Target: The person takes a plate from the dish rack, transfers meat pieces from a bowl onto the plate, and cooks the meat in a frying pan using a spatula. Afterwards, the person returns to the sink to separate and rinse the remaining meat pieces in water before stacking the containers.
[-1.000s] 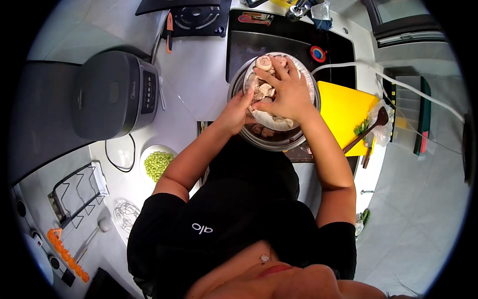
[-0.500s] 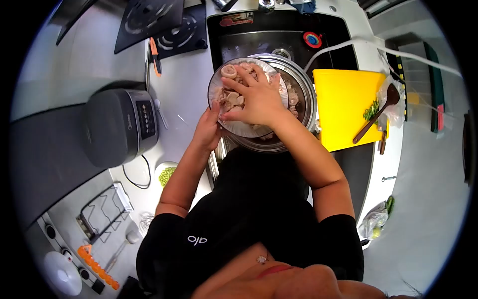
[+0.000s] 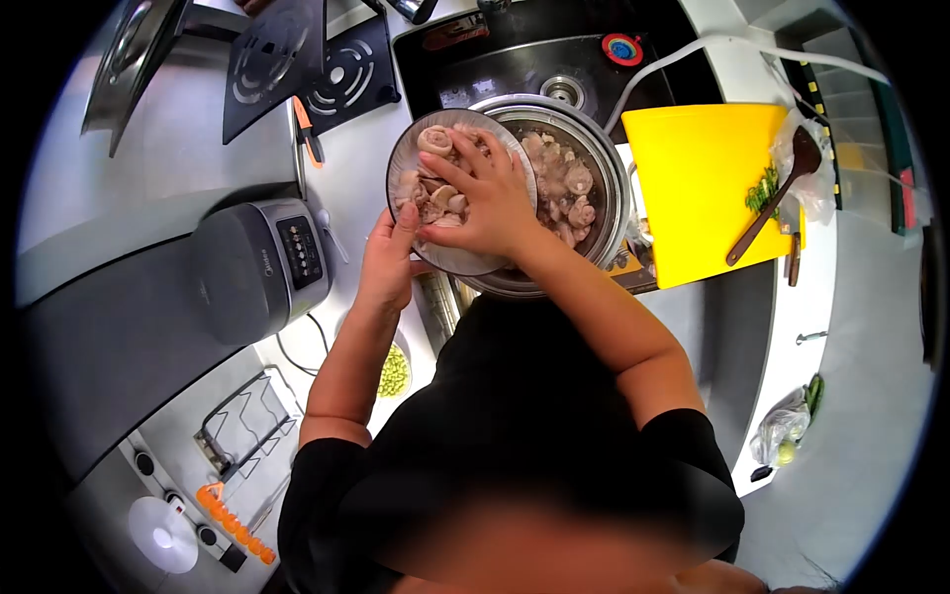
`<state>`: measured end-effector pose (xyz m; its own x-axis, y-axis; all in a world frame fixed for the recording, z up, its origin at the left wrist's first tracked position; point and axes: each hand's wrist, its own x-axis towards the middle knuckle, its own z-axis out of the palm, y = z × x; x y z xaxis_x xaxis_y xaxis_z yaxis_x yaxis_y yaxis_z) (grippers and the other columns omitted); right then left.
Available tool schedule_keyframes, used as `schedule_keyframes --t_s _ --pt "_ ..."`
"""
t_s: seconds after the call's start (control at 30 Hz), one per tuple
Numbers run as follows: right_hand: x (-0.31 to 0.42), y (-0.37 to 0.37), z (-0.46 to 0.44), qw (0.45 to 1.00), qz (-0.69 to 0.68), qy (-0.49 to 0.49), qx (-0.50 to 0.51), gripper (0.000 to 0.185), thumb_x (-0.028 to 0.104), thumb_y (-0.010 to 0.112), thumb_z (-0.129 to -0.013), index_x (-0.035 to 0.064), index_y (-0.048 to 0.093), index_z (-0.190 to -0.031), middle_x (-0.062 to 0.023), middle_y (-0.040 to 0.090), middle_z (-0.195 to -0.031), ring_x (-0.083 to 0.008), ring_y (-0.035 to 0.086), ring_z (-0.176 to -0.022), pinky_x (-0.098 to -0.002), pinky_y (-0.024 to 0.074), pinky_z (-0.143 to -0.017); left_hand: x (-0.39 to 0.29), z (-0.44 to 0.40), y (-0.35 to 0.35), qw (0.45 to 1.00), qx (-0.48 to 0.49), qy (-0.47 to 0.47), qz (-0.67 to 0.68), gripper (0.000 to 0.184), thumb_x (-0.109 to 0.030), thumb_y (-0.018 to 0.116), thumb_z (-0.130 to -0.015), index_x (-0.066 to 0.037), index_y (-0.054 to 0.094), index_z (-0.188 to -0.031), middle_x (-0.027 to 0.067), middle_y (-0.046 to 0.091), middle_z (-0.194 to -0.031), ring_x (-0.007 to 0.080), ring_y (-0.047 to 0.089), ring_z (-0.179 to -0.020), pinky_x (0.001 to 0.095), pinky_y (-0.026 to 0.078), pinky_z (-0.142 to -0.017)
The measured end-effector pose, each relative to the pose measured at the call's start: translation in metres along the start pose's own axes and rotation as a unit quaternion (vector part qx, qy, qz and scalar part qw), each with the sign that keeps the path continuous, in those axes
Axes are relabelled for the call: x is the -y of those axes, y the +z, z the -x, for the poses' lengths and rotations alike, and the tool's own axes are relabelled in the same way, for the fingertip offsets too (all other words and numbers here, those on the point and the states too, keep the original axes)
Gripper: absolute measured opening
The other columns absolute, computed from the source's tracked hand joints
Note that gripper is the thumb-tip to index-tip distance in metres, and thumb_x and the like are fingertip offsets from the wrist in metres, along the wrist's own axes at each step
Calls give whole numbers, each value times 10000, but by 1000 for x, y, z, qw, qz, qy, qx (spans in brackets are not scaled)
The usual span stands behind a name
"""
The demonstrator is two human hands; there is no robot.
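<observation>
Left hand (image 3: 386,267) clasps the bowl (image 3: 407,150), right hand (image 3: 488,205) spreads open over meat (image 3: 435,141) that could miss the pot (image 3: 616,188) if that one-sided grip slips.

Cutting board (image 3: 683,223): bright yellow. Spoon (image 3: 768,215): dark brown. Meat (image 3: 435,141): pale pinkish-brown. Beans (image 3: 394,372): light green. Rice cooker (image 3: 242,272): dark grey. Hob (image 3: 348,79): black, patterned with pale rings (concentric, from where I stand). Disc (image 3: 621,49): ringed in red and blue.
</observation>
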<state>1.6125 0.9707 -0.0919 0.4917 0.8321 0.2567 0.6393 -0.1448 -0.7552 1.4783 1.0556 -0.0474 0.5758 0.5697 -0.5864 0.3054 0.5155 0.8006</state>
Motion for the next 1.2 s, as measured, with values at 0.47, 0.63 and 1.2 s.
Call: schedule_keyframes --t_s 0.47,0.63,1.2 --pt "0 7 -3 982 -114 -34 -146 701 475 732 -540 252 539 -1176 -99 373 -1322 -358 312 -1198 -497 275 -966 -38 16 21 988 -50 16 -148 410 -379 483 -896 -68 450 -1160 95 572 -1046 164 615 -840 290 552 -602" --pt "1 5 -1 980 -137 -28 -142 696 467 733 -537 245 545 -1169 -95 380 -1311 -354 314 -1194 -484 275 -970 -37 18 20 985 -56 17 -161 421 -378 477 -899 -56 441 -1168 105 574 -1051 171 624 -827 296 560 -612" --pt "14 -2 -1 999 20 -35 -2 730 628 638 -553 287 525 -1189 -63 361 -1349 -348 232 -1268 -670 176 -910 0 15 -10 998 -2 -34 54 472 -437 364 -927 -80 419 -1230 105 563 -1106 197 603 -909 351 533 -715"
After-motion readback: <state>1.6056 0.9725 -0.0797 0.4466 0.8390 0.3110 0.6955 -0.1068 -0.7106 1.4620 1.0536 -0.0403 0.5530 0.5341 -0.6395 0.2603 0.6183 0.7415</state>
